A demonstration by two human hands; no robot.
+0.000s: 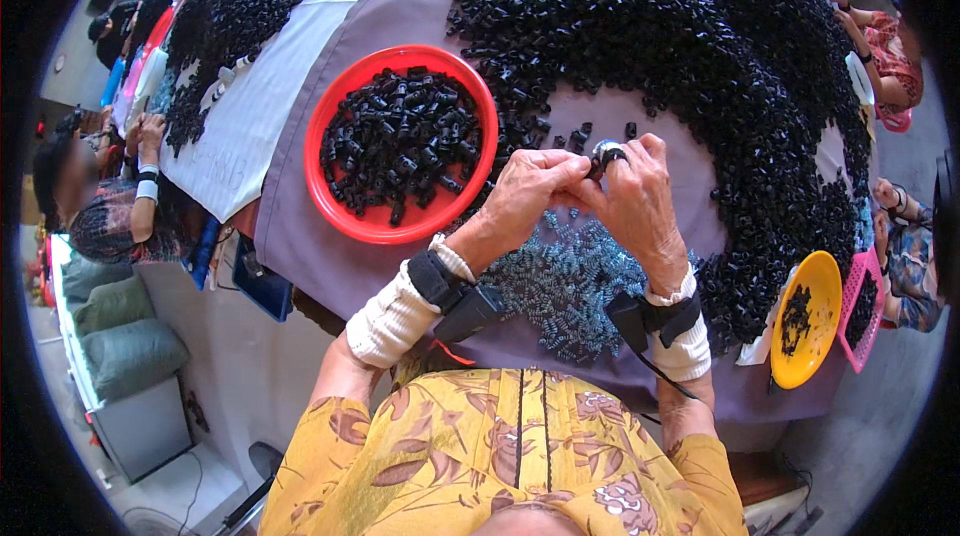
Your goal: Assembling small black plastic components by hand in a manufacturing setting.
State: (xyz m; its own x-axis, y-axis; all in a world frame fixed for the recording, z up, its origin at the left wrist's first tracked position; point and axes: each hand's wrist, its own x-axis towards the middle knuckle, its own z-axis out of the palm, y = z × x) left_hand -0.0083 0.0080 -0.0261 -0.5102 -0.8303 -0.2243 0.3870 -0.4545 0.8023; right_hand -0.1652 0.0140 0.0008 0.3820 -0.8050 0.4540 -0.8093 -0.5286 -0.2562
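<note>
Above the near edge of the table, my left hand (pixel 518 198) and my right hand (pixel 640 204) meet with fingertips pinched together. Between them is a small black plastic part (pixel 596 168), mostly hidden by the fingers. A shiny silver-blue piece (pixel 606 148) shows at my right fingers, next to a black band; I cannot tell exactly what it is. Right under my hands lies a heap of small bluish metal springs (pixel 560 286). A round red tray (pixel 312 171) full of black plastic parts (pixel 405 141) stands just left of my left hand.
A large pile of loose black parts (pixel 690 46) spreads across the far and right side of the purple-grey tablecloth (pixel 300 261). A yellow tray (pixel 826 286) and a pink basket (pixel 858 354) sit at the right edge. Other people work at the left and right.
</note>
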